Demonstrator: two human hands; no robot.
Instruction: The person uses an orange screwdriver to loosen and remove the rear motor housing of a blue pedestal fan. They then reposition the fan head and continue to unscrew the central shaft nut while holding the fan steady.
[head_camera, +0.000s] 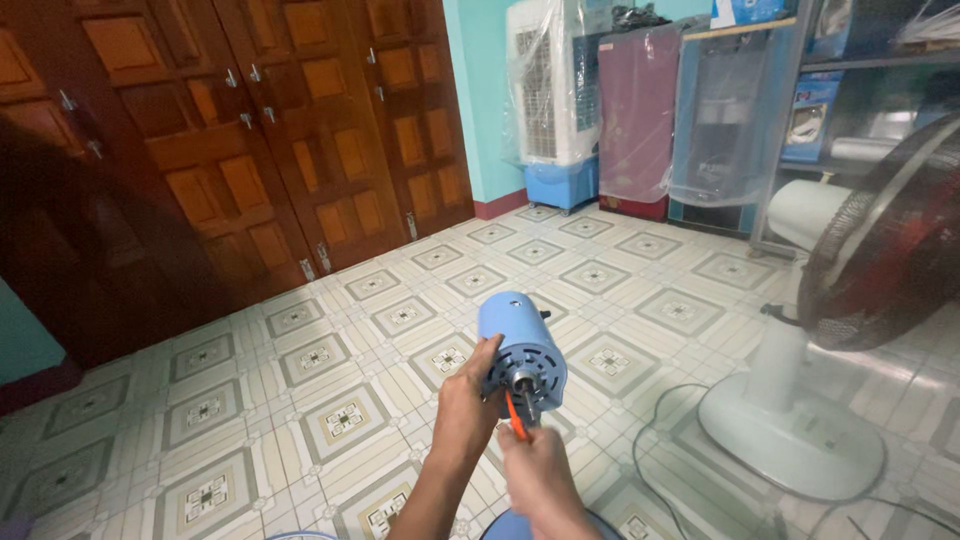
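Smooth blue plastic fan motor housing (520, 345), glossy patterned ceramic floor tiles (330, 400), varnished wooden doors (250, 150)

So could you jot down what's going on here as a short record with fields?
Left hand: left hand steadies the blue fan motor
Right hand: right hand holds an orange-handled tool at the motor's face
Nearby: white pedestal fan at right
Floor: patterned tiles
Background: wooden doors, wrapped air coolers
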